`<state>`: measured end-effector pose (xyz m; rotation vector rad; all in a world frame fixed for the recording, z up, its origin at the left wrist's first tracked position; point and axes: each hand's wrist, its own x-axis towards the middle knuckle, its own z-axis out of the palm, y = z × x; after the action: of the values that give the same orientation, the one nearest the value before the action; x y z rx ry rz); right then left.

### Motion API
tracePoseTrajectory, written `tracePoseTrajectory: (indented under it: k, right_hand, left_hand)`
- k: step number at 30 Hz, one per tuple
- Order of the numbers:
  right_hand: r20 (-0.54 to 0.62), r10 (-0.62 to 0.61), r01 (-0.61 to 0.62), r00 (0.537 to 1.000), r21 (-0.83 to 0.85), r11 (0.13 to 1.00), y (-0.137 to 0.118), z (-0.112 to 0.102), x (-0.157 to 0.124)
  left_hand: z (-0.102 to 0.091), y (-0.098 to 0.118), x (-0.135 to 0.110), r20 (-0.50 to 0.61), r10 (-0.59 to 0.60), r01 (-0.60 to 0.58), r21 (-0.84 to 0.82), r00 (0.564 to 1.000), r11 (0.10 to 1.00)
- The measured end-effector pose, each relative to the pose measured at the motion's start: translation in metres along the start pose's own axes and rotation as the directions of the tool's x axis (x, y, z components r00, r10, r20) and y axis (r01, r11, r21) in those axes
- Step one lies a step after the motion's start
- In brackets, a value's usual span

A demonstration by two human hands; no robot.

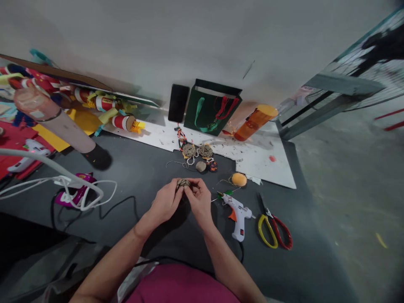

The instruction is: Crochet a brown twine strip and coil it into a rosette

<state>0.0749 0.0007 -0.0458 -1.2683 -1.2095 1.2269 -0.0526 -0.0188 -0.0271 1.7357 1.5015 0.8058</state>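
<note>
Between my fingertips sits a small coiled grey-brown cord rosette (pixel 183 182). My left hand (pixel 167 199) pinches it from the left, and my right hand (pixel 199 199) grips its other side; the fingers hide its lower part. Just beyond, on the table, lie two similar coiled rosettes (pixel 189 150) with beads around them. Close to these is a small round greyish piece (pixel 200 166). To the right of my right hand, a white glue gun (pixel 239 214) lies on its side, and scissors (pixel 271 227) with one yellow and one red handle rest beyond it.
An orange egg-shaped piece (pixel 239 179) lies near a white board (pixel 265 162). Against the wall stand a dark green gift bag (pixel 211 108), a phone (pixel 178 103) and an orange cylinder (pixel 255 122). At left are a pink bottle (pixel 59 122), paper crafts and white cables (pixel 94 189).
</note>
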Motion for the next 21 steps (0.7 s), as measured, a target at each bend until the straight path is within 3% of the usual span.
tracePoseTrajectory:
  k: [4, 7, 10, 14, 21]
  right_hand:
    - [0.046, -0.059, 0.064, 0.997, -0.114, 0.991, -0.004, -0.002, 0.000]
    - [0.050, -0.113, 0.119, 0.992, -0.142, 0.983, -0.008, -0.006, 0.001]
    - [0.065, 0.007, -0.008, 0.998, 0.028, 1.000, -0.010, -0.008, 0.004]
    - [0.114, 0.152, -0.175, 0.982, 0.221, 0.960, -0.009, -0.008, 0.006]
    - [0.081, 0.163, -0.178, 0.983, 0.244, 0.953, -0.010, -0.004, 0.004]
  left_hand:
    - [0.000, -0.002, 0.000, -0.014, -0.005, 0.006, 0.082, 1.000, 0.997]
    - [-0.002, -0.001, 0.000, -0.006, -0.008, 0.009, 0.033, 1.000, 0.999]
    - [-0.004, 0.000, 0.000, -0.002, -0.006, 0.006, -0.110, 1.000, 0.994]
    - [-0.004, -0.001, 0.000, -0.014, -0.014, 0.010, -0.200, 1.000, 0.980]
    - [0.000, -0.002, -0.002, -0.069, 0.007, -0.008, -0.025, 0.998, 1.000]
